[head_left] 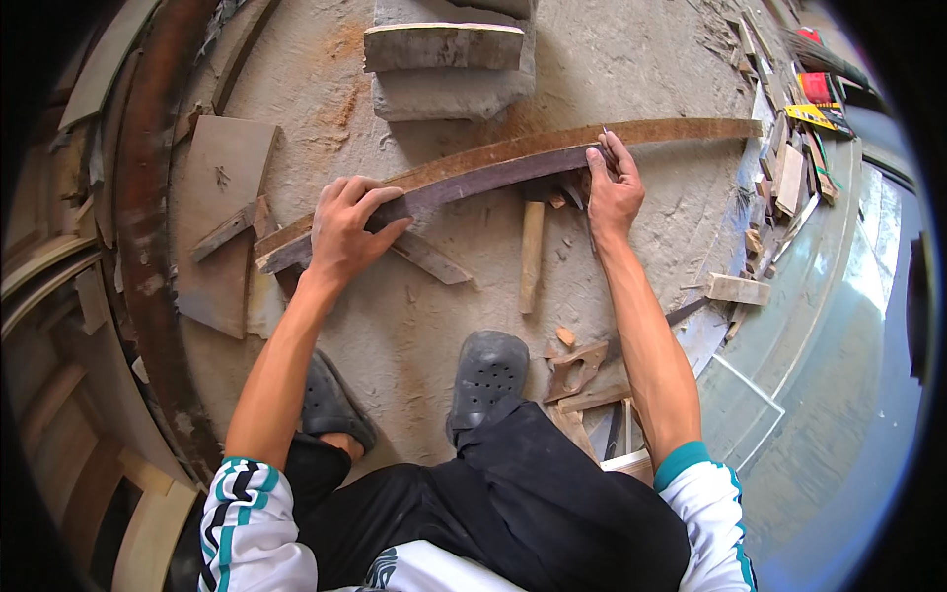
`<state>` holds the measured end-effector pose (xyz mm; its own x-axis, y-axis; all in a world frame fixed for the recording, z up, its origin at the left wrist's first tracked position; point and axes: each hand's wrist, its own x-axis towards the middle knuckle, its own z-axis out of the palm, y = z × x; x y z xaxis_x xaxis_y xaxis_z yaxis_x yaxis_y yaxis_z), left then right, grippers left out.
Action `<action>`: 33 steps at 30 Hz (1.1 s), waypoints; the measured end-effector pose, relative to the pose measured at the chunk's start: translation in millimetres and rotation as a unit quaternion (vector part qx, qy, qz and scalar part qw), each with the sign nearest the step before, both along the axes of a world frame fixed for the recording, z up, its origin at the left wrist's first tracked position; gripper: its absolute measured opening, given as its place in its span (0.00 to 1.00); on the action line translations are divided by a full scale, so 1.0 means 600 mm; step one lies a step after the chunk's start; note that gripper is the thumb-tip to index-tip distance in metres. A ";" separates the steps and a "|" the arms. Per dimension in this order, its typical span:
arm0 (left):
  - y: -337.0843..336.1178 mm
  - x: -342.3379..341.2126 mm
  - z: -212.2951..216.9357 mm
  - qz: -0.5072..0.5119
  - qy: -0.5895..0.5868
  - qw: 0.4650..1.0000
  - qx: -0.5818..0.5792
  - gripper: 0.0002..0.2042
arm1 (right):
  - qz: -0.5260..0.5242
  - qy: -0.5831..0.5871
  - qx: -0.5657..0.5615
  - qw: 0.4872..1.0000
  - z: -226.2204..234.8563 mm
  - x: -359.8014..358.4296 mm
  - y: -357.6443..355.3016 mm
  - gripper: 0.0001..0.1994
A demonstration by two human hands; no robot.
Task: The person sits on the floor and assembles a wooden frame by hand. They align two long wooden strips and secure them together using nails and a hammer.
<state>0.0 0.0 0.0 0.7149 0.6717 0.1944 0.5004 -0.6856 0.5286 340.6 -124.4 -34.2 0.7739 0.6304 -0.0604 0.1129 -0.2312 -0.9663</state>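
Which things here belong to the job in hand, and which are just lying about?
Job, by the look of it:
brown strip and grey strip, held by the left hand
nail-like pin, in the right hand
hammer, probably, lying close by

Apparently just lying about:
saw
board
offcuts

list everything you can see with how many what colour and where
Wooden strips: 2, brown and purplish-grey, centre
Hammer: 1, tan handle, below strips
Handsaw: 1, brown handle, right of clogs
Block: 1, grey, top centre
Wood piece: 1, brownish grey, on block
Board: 1, brownish, left
Rusty beam: 1, brown, farther left
Wood panels: several, brownish, far left
Wood scraps: many, brown, right
Flat item: 1, yellow and black, upper right
Glassy surface: 1, greenish, far right
Clogs: 2, dark grey, lower centre
Trousers: 1, black, bottom
Left hand: 1, on strips' left
Right hand: 1, right of strips' middle
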 end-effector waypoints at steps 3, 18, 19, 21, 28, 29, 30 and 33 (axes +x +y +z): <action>0.000 -0.002 -0.003 0.001 0.004 1.000 -0.007 0.20 | -0.006 -0.043 -0.025 0.999 0.002 -0.006 0.003 0.25; -0.002 0.007 0.011 -0.028 0.051 0.998 0.023 0.22 | -0.028 -0.091 -0.102 0.990 0.028 -0.035 0.006 0.32; 0.000 0.009 0.012 -0.034 0.055 0.998 0.027 0.23 | -0.028 -0.107 -0.103 0.989 0.023 -0.034 0.005 0.31; 0.003 0.015 0.017 -0.036 0.058 0.997 0.037 0.24 | -0.026 -0.121 -0.099 0.987 0.017 -0.031 0.004 0.31; -0.006 0.121 0.015 0.041 0.047 0.995 0.080 0.26 | -0.029 -0.119 -0.092 0.988 0.018 -0.034 0.008 0.30; -0.010 0.143 0.009 0.060 0.049 0.994 0.083 0.26 | -0.028 -0.124 -0.092 0.988 0.017 -0.035 0.010 0.30; -0.017 0.174 0.013 0.047 0.038 0.996 0.063 0.24 | -0.032 -0.136 -0.090 0.986 0.011 -0.031 0.006 0.30; -0.036 0.260 0.010 0.044 0.009 0.999 0.025 0.20 | -0.035 -0.149 -0.079 0.985 0.002 -0.028 0.006 0.29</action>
